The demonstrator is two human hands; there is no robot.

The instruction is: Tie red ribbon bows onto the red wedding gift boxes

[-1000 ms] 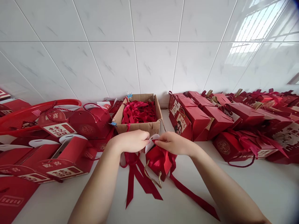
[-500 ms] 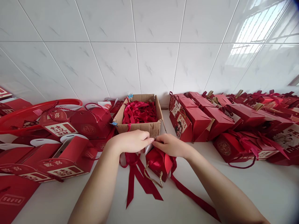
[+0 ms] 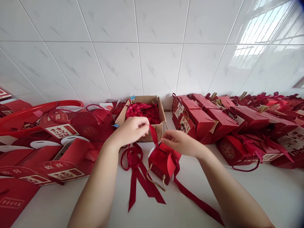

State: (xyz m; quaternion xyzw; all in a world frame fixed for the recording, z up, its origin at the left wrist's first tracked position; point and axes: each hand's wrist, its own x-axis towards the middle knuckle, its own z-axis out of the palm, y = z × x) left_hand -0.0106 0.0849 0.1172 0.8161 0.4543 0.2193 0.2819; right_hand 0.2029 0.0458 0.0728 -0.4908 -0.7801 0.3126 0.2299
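Note:
A small red box (image 3: 161, 163) with a gold rope handle (image 3: 155, 182) stands tilted on the white surface in the middle. My left hand (image 3: 134, 128), raised above and left of it, pinches a dark red ribbon (image 3: 154, 134) that runs down to the box's top. At the box's upper right edge, my right hand (image 3: 174, 141) has its bent fingers touching the top flap; whether they grip it is hard to tell. One ribbon end (image 3: 197, 198) trails to the lower right. Left of the box lies a looped ribbon bundle (image 3: 134, 161).
Behind my hands stands a cardboard box (image 3: 152, 128) of ribbons. Red gift boxes (image 3: 64, 164) and a red plastic basket (image 3: 14, 122) crowd the left. More red boxes (image 3: 200, 122) fill the right, before a tiled wall (image 3: 161, 66).
My left hand has moved up and left, pulling the ribbon out from the box's top. My right hand has shifted slightly right, and the two hands are farther apart.

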